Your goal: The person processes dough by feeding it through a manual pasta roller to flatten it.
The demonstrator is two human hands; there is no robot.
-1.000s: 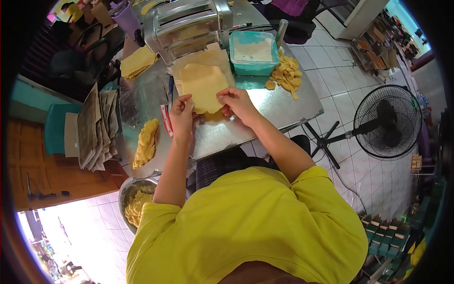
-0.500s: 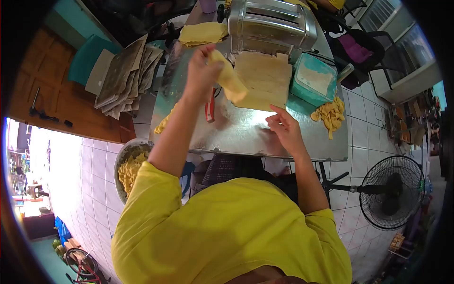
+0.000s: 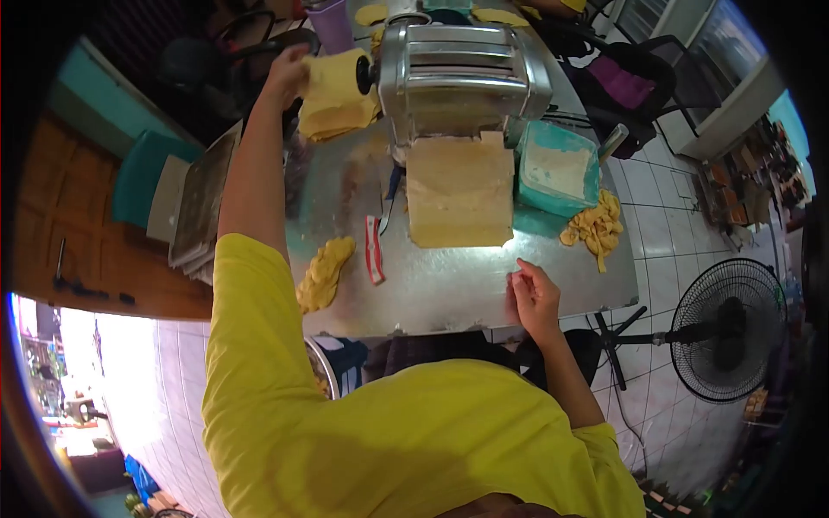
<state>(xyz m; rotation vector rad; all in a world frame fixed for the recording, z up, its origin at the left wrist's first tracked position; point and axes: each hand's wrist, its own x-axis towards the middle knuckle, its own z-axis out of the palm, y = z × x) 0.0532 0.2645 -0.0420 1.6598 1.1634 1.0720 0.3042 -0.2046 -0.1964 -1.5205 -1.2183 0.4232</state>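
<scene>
My left hand (image 3: 288, 76) reaches to the table's far left corner, its fingers closed on the edge of a pale yellow dough sheet (image 3: 335, 76). That sheet lies over a stack of similar dough sheets (image 3: 335, 119), beside the knob of a metal pasta machine (image 3: 465, 82). A wooden-looking flat board (image 3: 460, 192) slopes out from the machine's front. My right hand (image 3: 537, 302) hovers near the table's front edge, fingers loosely curled and apart, with nothing visible in it. A lump of yellow dough (image 3: 326, 272) lies at the front left.
A teal tub of white powder (image 3: 558, 167) stands right of the board, with dough scraps (image 3: 594, 229) beside it. A red-and-white strip-like object (image 3: 374, 250) and a utensil (image 3: 389, 203) lie left of the board. A purple container (image 3: 330, 26) stands behind; a fan (image 3: 728, 332) stands right.
My left hand has carried the dough sheet from in front of the machine out to the stack at the left. My right hand has drawn back from the board toward the table's front edge.
</scene>
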